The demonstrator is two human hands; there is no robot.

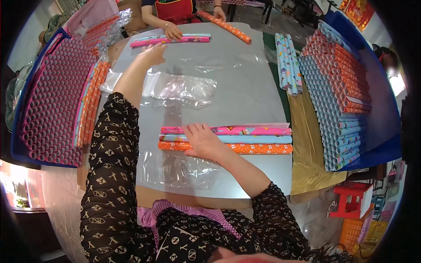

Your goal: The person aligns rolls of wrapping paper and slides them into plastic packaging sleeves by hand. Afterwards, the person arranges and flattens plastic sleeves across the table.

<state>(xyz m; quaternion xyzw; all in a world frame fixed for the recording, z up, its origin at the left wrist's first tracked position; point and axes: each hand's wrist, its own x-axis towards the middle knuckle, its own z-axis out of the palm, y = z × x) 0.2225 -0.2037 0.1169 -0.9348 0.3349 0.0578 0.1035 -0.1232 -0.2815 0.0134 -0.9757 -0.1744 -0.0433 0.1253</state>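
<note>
Near the table's front, a pink roll (250, 130), a light blue roll (258, 139) and an orange roll (263, 149) lie side by side. My right hand (204, 141) rests across their left part, fingers apart, palm down. Stretched far forward, my left hand (153, 55) is just below another pink roll (193, 39); its fingers look extended and hold nothing visible. A co-worker's hand (173, 33) touches that roll and the light blue one behind it. Clear plastic bags (180, 87) lie between my arms, and another clear bag (175, 171) lies below the near rolls.
A blue bin (15, 147) of pink rolls stands left, with orange rolls (94, 101) beside it. Another blue bin (386, 144) at right holds orange and blue rolls. Blue rolls (287, 65) lie at the right edge. The co-worker's other hand (219, 13) is near an orange roll (230, 30).
</note>
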